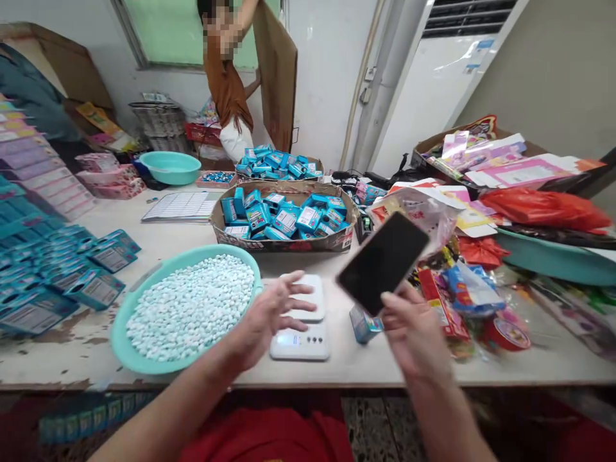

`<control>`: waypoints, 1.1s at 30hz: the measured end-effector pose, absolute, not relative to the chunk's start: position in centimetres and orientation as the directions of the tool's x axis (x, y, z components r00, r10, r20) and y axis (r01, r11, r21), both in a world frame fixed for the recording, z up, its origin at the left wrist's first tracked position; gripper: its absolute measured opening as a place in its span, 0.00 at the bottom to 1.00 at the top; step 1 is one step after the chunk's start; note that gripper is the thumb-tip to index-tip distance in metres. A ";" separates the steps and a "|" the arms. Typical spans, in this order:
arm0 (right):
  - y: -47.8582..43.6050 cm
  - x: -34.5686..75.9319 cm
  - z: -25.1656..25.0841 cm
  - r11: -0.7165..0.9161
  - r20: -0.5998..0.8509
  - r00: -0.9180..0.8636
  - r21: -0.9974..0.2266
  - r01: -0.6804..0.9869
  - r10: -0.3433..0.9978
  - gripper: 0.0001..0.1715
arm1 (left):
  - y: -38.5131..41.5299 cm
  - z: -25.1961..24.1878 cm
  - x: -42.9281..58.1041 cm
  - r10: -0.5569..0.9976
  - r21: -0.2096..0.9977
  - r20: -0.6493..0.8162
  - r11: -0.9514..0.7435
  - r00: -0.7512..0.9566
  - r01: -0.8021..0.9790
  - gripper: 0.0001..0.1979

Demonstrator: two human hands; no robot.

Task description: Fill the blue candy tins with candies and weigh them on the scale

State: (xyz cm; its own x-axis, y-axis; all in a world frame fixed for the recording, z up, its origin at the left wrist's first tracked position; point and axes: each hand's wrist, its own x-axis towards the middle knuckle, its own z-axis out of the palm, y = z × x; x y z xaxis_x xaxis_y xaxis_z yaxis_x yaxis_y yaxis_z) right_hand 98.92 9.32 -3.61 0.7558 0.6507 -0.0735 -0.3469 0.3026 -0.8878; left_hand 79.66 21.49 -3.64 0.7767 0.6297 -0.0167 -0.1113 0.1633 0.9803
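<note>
My right hand (414, 327) grips a dark smartphone (384, 262) by its lower end, holding it tilted above the table. Fingers apart and with nothing in them, my left hand (272, 314) hovers beside a white digital scale (302, 346) and partly covers it. To its left stands a turquoise basin (120, 340) full of small pale blue-white candies (192, 308). A small blue box (364, 325) sits on the table under the phone, partly hidden by it.
Behind the basin, a cardboard tray (283, 245) holds blue boxes. More blue boxes (101, 289) are stacked at left. Bags and packaging (476, 289) crowd the right side. An empty-looking turquoise basin (171, 168) stands farther back. A person (228, 90) handles a large cardboard sheet (276, 70).
</note>
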 end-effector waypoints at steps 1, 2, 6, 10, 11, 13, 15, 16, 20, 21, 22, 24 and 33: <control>9.5 95.9 -4.5 0.294 -0.087 0.723 -0.875 -0.385 0.686 0.17 | 20.5 -3.8 80.0 0.581 0.954 -0.050 0.269 0.813 -0.134 0.32; 9.5 93.6 -5.3 0.288 -0.083 0.697 -0.872 -0.397 0.712 0.18 | 19.6 -4.0 80.3 0.555 0.924 -0.077 0.352 0.829 -0.150 0.31; 8.3 89.2 -7.8 0.220 -0.057 0.590 -0.896 -0.386 0.805 0.18 | 17.5 -5.4 78.9 0.637 0.874 -0.125 0.434 0.760 -0.220 0.24; 7.5 88.5 -8.2 0.294 0.017 0.486 -0.815 -0.500 0.874 0.28 | 16.4 -6.8 76.5 0.556 0.788 -0.161 0.570 0.815 -0.233 0.24; 7.6 88.3 -8.1 0.315 0.026 0.466 -0.770 -0.555 0.884 0.34 | 16.2 -7.1 76.4 0.515 0.770 -0.169 0.601 0.840 -0.214 0.24; 8.1 88.0 -7.9 0.334 0.025 0.444 -0.696 -0.635 0.896 0.38 | 16.0 -7.3 76.5 0.424 0.761 -0.174 0.631 0.889 -0.152 0.26; 8.4 88.2 -7.6 0.341 -0.005 0.454 -0.651 -0.678 0.891 0.32 | 16.8 -7.2 76.7 0.321 0.814 -0.171 0.579 0.931 -0.051 0.28; 8.4 88.5 -7.4 0.348 -0.025 0.469 -0.636 -0.689 0.883 0.29 | 17.7 -7.1 76.6 0.309 0.873 -0.168 0.487 0.936 -0.005 0.29; 7.2 90.7 -7.7 0.338 -0.093 0.511 -0.647 -0.683 0.855 0.27 | 22.3 -7.5 74.2 0.614 0.874 0.136 -0.444 0.777 0.198 0.25; 6.7 91.2 -8.0 0.329 -0.112 0.521 -0.658 -0.677 0.846 0.27 | 23.2 -8.0 73.3 0.631 0.693 0.265 -0.650 0.729 0.312 0.25; 6.3 91.6 -8.5 0.317 -0.136 0.527 -0.666 -0.675 0.839 0.27 | 23.9 -8.7 72.4 0.608 0.473 0.353 -0.772 0.711 0.426 0.24; 5.8 92.0 -9.7 0.275 -0.204 0.526 -0.668 -0.691 0.826 0.26 | 24.4 -10.2 71.1 0.530 0.053 0.393 -0.829 0.751 0.557 0.21; 7.3 95.8 -7.4 0.222 -0.380 0.581 -0.667 -0.711 0.720 0.28 | 23.5 -13.5 67.9 0.320 -0.362 0.350 -0.821 0.880 0.442 0.29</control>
